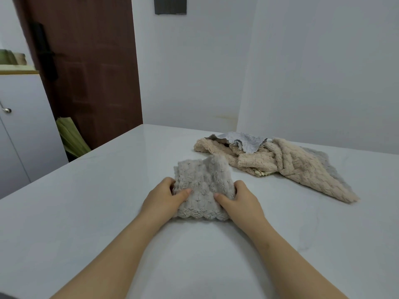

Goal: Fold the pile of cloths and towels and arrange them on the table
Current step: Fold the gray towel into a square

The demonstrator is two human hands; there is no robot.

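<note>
Together, left hand [160,196] and right hand [239,199] pinch opposite sides of the grey towel [203,182] (seemingly folded) on the table [86,212].

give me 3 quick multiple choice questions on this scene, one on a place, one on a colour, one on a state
1. Where is the pile from the cloth being held?
A) beyond it, to the right
B) left of it
C) under it

2. What colour is the held cloth?
A) green
B) grey
C) red

3. How is the cloth held?
A) left hand and right hand grip its sides
B) by one hand only
C) untouched

Answers:
1 A, the pile lies farther back and right on the table.
2 B, its fluffy surface is pale grey.
3 A, a thumb lies on top at each side.
</note>
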